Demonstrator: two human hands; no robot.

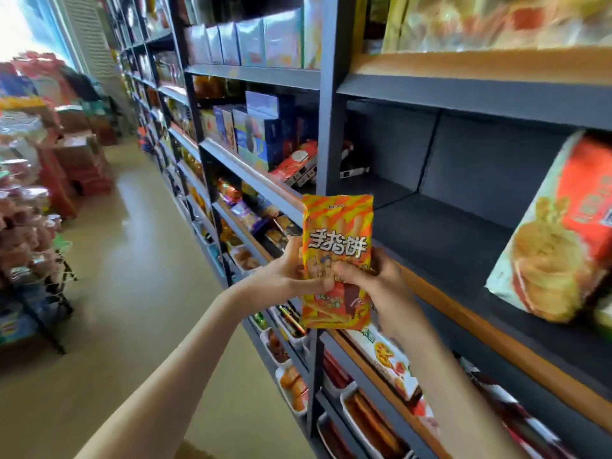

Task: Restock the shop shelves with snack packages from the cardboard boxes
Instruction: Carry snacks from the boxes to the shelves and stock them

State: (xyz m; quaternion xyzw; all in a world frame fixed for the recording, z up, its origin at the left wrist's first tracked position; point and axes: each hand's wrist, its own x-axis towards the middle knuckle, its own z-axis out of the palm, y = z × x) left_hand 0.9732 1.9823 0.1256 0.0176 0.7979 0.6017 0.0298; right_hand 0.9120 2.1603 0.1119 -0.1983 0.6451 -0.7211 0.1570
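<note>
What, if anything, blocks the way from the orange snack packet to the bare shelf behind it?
Nothing visible does. The left hand and right hand hold the orange snack packet upright before the bare shelf; the large red bag leans off to the right.

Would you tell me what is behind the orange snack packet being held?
Behind the snack packet are the dark shelf upright and a shelf board; the part of each directly behind it is covered.
</note>
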